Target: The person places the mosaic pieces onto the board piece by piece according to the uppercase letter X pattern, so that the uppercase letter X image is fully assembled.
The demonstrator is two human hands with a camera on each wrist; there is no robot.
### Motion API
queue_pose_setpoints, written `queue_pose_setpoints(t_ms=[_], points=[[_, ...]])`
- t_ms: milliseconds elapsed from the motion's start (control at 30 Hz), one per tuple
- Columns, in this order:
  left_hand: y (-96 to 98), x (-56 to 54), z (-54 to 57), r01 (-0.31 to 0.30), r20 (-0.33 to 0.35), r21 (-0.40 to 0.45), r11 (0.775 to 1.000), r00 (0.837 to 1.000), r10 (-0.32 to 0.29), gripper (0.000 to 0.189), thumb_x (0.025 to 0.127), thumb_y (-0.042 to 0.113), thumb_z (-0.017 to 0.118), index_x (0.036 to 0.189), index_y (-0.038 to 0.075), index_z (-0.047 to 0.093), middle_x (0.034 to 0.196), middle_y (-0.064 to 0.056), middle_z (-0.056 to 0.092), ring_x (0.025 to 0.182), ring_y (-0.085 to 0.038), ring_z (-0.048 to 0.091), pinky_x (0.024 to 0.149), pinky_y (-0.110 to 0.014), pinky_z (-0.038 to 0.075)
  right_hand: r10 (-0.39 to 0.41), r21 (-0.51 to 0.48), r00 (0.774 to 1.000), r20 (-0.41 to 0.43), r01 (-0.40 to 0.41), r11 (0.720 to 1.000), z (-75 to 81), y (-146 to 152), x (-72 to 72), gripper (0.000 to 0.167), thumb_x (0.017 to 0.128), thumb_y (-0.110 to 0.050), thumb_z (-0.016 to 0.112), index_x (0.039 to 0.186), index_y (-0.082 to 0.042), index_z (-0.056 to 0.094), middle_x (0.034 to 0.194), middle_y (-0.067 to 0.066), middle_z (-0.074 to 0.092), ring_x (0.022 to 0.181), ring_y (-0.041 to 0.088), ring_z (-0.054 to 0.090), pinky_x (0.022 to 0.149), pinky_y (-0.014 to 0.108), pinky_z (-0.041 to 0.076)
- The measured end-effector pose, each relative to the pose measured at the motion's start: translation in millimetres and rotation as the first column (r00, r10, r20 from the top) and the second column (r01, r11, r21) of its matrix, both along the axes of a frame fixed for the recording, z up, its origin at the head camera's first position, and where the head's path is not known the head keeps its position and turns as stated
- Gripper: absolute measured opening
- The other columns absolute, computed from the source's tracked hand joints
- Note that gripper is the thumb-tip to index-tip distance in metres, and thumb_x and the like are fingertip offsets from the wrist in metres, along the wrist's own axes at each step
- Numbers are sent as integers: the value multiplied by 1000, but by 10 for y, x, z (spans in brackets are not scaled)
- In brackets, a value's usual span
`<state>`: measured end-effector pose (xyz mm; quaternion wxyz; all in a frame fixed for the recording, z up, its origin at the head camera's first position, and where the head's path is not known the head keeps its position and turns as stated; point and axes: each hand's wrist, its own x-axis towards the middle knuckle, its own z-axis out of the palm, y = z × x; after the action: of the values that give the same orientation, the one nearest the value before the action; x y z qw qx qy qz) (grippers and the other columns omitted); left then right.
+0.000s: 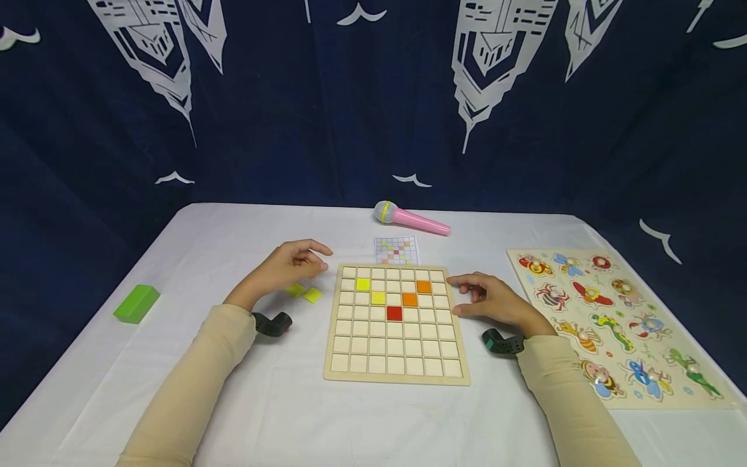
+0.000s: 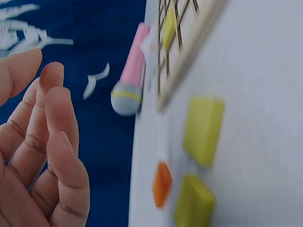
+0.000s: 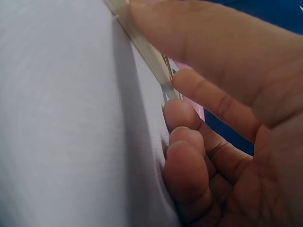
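The hands are well apart. The left hand (image 1: 286, 267), empty with its fingers loosely bent, hangs near the loose yellow square tiles (image 1: 312, 295) beside the pale wooden grid board (image 1: 395, 346). The right hand (image 1: 493, 299) touches the board's right edge with thumb and index finger. Best to steady that edge without sideways pressure, pinch one tile by its sides, check the small printed grid card (image 1: 382, 249), then seat it flat.

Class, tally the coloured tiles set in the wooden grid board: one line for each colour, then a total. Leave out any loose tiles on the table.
Yellow tiles: 2
Orange tiles: 2
Red tile: 1
Total: 5
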<state>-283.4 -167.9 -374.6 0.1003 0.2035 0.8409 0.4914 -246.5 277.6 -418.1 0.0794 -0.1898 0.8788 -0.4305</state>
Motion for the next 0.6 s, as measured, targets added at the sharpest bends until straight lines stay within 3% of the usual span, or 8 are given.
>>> queue_pose_setpoints(t_ms=[167, 333, 600], points=[[-155, -97, -63, -70, 60, 7, 998, 996, 70, 44, 105, 19, 71, 145, 0, 62, 117, -20, 75, 104, -34, 72, 88, -35, 55, 3, -4, 1000, -1, -3, 1000, 2, 7, 3, 59, 90, -5, 88, 142, 9, 63, 107, 11, 57, 85, 18, 47, 75, 25, 41], [-279, -163, -137, -126, 62, -21, 992, 990, 127, 45, 106, 19, 71, 145, 0, 62, 122, -20, 74, 100, -29, 69, 85, -32, 53, 6, 1, 1000, -7, -6, 1000, -1, 9, 4, 59, 90, -5, 88, 141, 9, 64, 107, 10, 56, 84, 17, 47, 75, 25, 41], [-403, -219, -242, -106, 38, -96, 990, 993, 110, 42, 107, 18, 69, 145, 1, 63, 129, -18, 68, 96, -23, 63, 83, -31, 51, -5, 1, 1000, -3, 5, 1000, 11, -5, 12, 59, 90, -7, 88, 141, 8, 64, 106, 10, 57, 84, 16, 47, 75, 25, 41]])
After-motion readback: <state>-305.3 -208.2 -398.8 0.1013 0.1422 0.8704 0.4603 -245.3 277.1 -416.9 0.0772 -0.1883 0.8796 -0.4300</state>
